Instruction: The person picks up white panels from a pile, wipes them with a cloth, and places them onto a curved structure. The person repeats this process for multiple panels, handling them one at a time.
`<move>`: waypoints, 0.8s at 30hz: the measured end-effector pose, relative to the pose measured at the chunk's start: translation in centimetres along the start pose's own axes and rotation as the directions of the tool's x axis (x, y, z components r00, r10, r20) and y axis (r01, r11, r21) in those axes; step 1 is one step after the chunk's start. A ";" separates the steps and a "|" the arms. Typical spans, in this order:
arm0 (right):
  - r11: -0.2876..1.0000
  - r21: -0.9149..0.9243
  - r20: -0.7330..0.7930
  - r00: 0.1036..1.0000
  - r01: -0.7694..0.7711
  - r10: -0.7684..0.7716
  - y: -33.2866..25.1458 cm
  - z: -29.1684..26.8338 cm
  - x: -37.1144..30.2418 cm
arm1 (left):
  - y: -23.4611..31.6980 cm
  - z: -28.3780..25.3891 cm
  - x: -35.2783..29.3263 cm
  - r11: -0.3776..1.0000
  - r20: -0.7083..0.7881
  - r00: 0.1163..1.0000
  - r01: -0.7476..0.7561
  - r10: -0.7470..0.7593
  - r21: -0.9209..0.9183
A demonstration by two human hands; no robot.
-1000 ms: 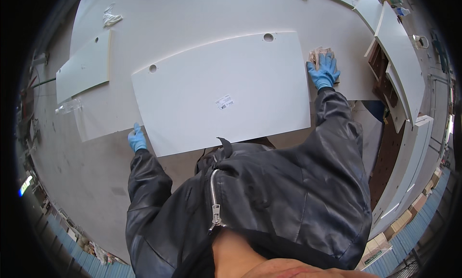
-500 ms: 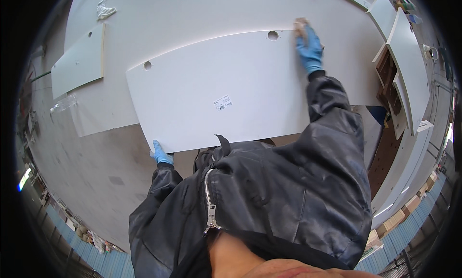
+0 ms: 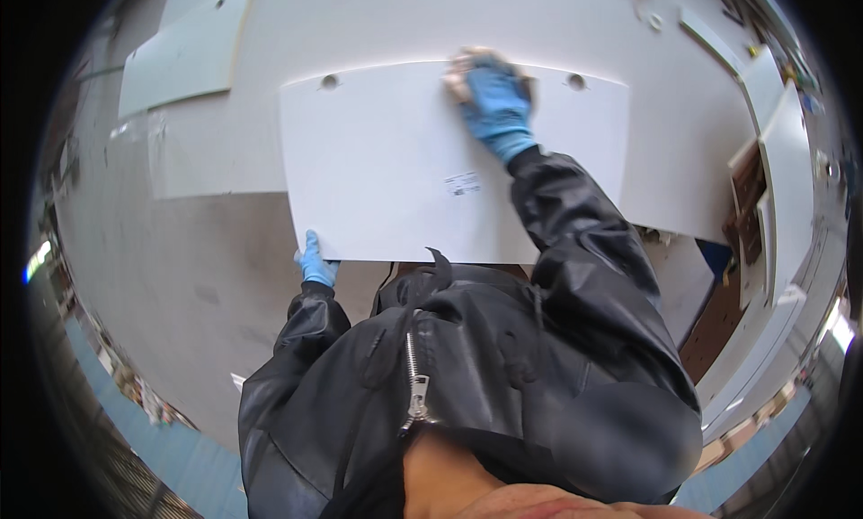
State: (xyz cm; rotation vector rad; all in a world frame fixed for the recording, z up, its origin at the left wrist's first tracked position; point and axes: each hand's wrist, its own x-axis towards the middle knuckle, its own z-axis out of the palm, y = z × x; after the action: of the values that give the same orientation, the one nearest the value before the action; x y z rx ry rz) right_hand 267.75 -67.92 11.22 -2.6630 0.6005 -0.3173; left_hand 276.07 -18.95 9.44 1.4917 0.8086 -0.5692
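Observation:
A white panel [image 3: 387, 168] with a curved far edge, two round holes and a small printed label [image 3: 462, 185] lies flat in front of me. My left hand [image 3: 316, 262], in a blue glove, grips its near left corner, thumb on top and fingers underneath. My right hand [image 3: 497, 106], also gloved in blue, presses a crumpled beige rag [image 3: 458, 77] onto the panel's far edge, between the two holes. Motion blurs the rag, and the hand covers part of it.
A pale worktable [image 3: 683, 150] carries the panel. Another white panel [image 3: 184, 56] lies at the far left, beside clear plastic [image 3: 155, 131]. At the right, several white panels [image 3: 787, 173] lean together with brown pieces [image 3: 748, 200]. A small white ring [image 3: 655, 21] lies at the back.
My right hand has moved left with the rag, from the panel's far right corner to the middle of its far edge. The view has shifted and turned; my left hand keeps its corner.

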 end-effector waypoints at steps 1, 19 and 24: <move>0.993 -0.042 -0.017 0.994 -0.110 0.109 1.1 -0.6 -0.2 | 0.0 -0.3 0.0 1.000 0.006 1.000 0.004 -0.004 -0.027; 0.749 0.272 -0.039 0.785 0.604 -0.618 -34.6 14.0 -0.5 | 3.6 -3.5 -2.5 0.884 0.526 0.845 0.312 -0.092 -0.348; 0.594 0.400 0.205 0.564 0.698 -0.800 -34.6 13.5 -5.3 | 3.4 -3.8 -2.6 0.818 0.492 0.863 0.364 -0.117 -0.445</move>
State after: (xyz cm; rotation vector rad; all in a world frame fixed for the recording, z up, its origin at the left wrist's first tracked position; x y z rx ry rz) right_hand 279.67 -32.39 12.93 -2.4392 -0.7248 -0.0970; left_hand 276.60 -15.50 14.00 0.7063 0.7197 -0.7774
